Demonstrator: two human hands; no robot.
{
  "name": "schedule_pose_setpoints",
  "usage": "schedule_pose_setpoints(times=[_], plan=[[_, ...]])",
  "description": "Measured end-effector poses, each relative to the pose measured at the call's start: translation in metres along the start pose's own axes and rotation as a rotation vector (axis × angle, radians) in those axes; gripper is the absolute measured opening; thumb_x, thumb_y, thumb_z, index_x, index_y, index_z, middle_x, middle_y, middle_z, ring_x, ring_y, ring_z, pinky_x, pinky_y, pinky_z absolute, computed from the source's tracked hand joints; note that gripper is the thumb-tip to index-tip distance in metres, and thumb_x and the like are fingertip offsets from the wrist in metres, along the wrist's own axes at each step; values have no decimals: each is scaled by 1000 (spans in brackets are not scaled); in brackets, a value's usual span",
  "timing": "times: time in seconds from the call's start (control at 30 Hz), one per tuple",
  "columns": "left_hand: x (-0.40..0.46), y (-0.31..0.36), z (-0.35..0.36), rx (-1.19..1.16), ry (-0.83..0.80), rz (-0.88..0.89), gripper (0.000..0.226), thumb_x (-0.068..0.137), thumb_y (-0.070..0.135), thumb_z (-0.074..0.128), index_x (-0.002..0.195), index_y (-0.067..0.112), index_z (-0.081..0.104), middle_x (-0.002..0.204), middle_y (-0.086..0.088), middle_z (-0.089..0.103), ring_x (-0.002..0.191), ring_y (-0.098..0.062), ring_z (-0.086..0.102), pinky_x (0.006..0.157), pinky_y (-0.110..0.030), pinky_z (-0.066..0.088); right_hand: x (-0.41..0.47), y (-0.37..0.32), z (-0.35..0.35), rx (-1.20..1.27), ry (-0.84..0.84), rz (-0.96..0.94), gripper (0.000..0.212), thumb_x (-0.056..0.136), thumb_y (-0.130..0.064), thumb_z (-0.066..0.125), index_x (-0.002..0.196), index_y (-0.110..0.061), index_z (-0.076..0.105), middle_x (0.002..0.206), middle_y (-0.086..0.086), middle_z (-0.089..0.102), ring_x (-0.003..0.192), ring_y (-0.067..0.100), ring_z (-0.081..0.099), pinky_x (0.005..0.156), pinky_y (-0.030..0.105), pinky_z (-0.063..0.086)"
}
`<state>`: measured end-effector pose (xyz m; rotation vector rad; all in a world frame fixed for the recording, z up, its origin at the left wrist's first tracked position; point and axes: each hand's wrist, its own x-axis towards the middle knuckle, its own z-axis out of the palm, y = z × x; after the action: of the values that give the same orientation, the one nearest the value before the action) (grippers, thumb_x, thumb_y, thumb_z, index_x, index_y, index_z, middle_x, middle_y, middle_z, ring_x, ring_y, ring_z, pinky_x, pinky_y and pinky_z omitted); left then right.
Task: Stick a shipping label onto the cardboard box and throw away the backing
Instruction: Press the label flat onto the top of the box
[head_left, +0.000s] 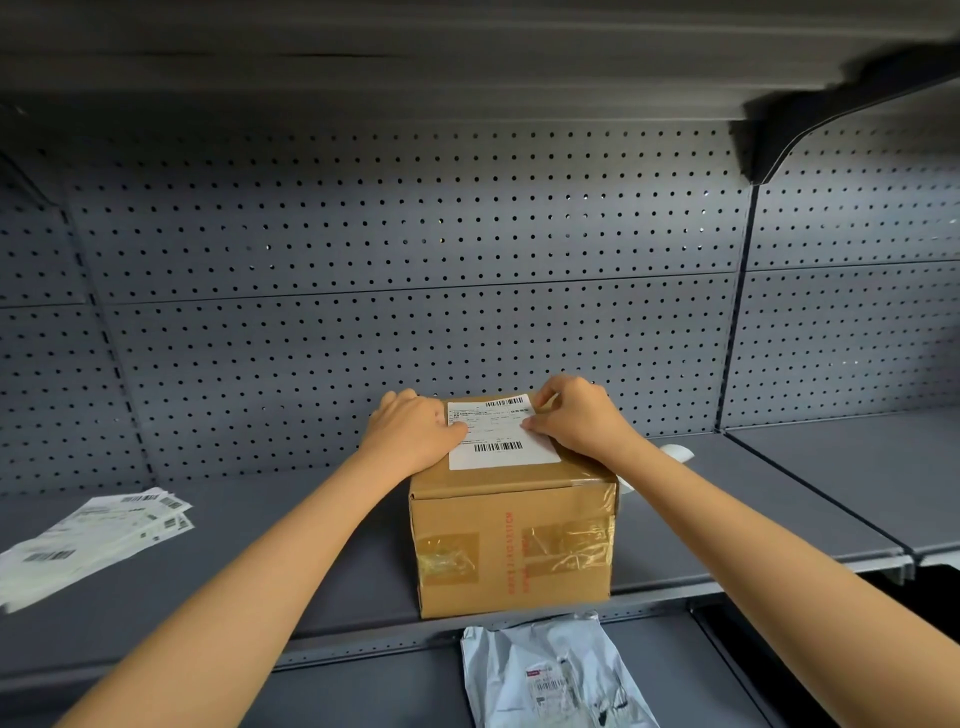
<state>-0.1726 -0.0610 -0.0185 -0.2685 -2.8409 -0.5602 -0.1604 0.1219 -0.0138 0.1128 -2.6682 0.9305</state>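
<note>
A brown cardboard box (511, 540) with clear tape and red print stands on the grey shelf (311, 525). A white shipping label (501, 441) with barcodes lies on the box's top. My left hand (410, 434) rests on the label's left edge, thumb pressing the paper. My right hand (576, 421) is at the label's right edge, its fingers pinching the upper right corner and its thumb on the paper. I cannot tell whether the backing is still under the label.
A loose stack of white label sheets (98, 540) lies at the shelf's left. A white object (678, 453) peeks out behind my right forearm. A grey plastic mailer bag (550, 675) lies on the lower shelf. Grey pegboard (415, 260) forms the back wall.
</note>
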Motion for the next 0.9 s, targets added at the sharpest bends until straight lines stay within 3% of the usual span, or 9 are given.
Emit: schedule_pose_setpoints(times=[0.1, 0.2, 0.3, 0.37, 0.47, 0.63, 0.8, 0.9], plan=[[0, -2, -1, -58, 22, 36, 23, 81, 38, 56, 72, 19, 47, 93, -2, 46, 108, -26, 41, 86, -37, 36, -1, 2, -1, 12, -9, -19, 17, 80, -23, 64, 91, -10, 62, 85, 2, 58, 79, 17, 53, 54, 18, 36], [-1, -2, -2, -196, 46, 150, 7, 84, 27, 54, 90, 23, 56, 108, 0, 53, 114, -19, 43, 89, -32, 35, -2, 1, -2, 9, 3, -80, 14, 84, -21, 58, 93, -12, 65, 88, 3, 63, 81, 17, 55, 58, 20, 38], [-3, 1, -5, -304, -57, 246, 27, 89, 15, 43, 106, 22, 63, 121, 5, 60, 109, -13, 52, 86, -24, 40, -4, -3, -5, 57, -62, -148, 26, 87, -12, 45, 98, -15, 69, 104, 3, 65, 81, 15, 57, 69, 16, 41], [-4, 5, -6, -311, -151, 278, 35, 90, 11, 38, 110, 22, 64, 123, 5, 61, 111, -11, 52, 88, -21, 39, -4, -4, -5, 69, -149, -186, 33, 86, -10, 41, 97, -20, 71, 110, 2, 68, 90, 22, 63, 77, 19, 48], [-4, 5, -5, -278, -244, 283, 37, 90, 12, 37, 114, 21, 62, 132, 5, 55, 121, -11, 46, 99, -22, 32, -4, -5, -4, 55, -250, -179, 33, 87, -14, 42, 100, -22, 71, 123, -3, 65, 111, 17, 57, 95, 25, 43], [-5, -12, -10, -362, -243, 207, 37, 90, 13, 37, 112, 26, 63, 137, 7, 50, 126, -11, 42, 108, -26, 29, -3, 11, -12, 88, -278, -140, 29, 87, -16, 46, 104, -17, 70, 127, -6, 61, 118, 8, 50, 96, 17, 34], [-4, -31, -8, -432, -200, 190, 37, 90, 10, 38, 110, 27, 64, 136, 5, 50, 121, -3, 39, 99, -19, 29, 3, 25, -20, 76, -228, -125, 32, 87, -14, 42, 99, -17, 71, 124, -6, 63, 112, 13, 55, 98, 27, 43], [4, -19, -6, -397, -189, 209, 35, 89, 12, 40, 111, 25, 63, 134, 8, 51, 115, 0, 39, 87, -14, 30, 11, 17, -13, 57, -226, -166, 30, 88, -17, 44, 104, -18, 70, 126, -4, 61, 118, 13, 52, 97, 21, 37]])
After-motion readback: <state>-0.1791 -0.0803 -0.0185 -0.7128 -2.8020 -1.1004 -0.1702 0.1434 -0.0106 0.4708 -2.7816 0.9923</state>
